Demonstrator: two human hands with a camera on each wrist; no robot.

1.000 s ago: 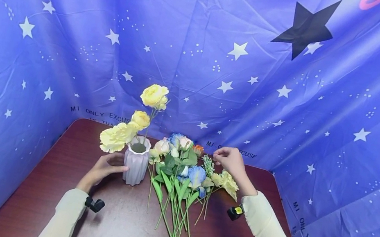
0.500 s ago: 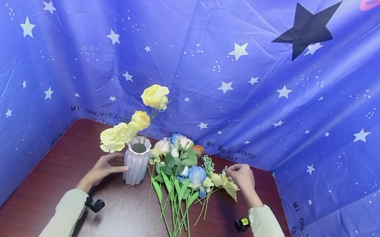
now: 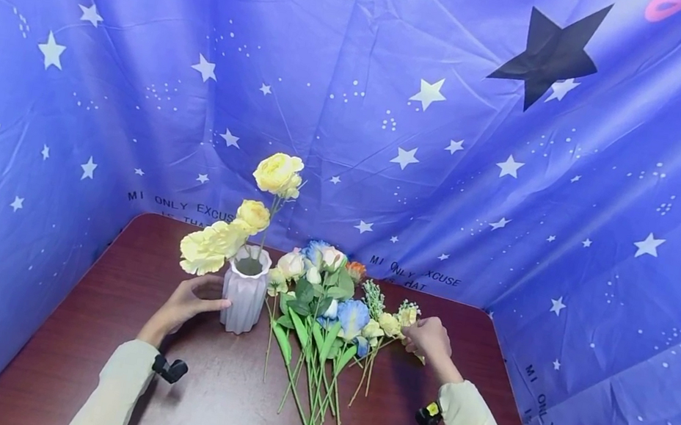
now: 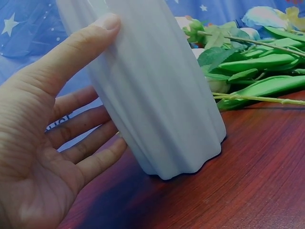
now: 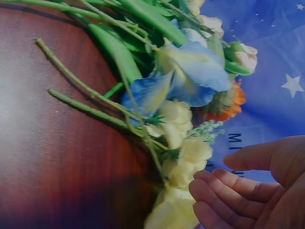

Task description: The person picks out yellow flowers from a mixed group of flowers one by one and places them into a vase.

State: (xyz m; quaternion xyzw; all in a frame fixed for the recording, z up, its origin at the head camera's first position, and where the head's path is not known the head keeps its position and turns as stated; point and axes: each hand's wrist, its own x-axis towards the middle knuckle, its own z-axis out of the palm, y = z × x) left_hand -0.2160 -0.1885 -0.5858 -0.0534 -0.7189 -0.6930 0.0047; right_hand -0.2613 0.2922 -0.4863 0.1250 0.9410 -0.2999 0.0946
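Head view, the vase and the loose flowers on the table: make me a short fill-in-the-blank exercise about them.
1. The left hand holds a ribbed white ____ by its side.
2. The flowers standing in it are ____ in colour.
3. The right hand touches the pale yellow bloom at the ____ edge of the loose bunch.
4. The loose stems lie on a dark ____ table.

Missing words: vase; yellow; right; red-brown

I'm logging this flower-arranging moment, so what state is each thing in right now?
White ribbed vase: upright on the table, three yellow flowers in it.
Yellow flowers: standing in the vase.
Loose flower pile: lying flat on the table, right of the vase.
Left hand: thumb and fingers against the vase.
Right hand: fingers curled at the pale yellow sprig; grip unclear.
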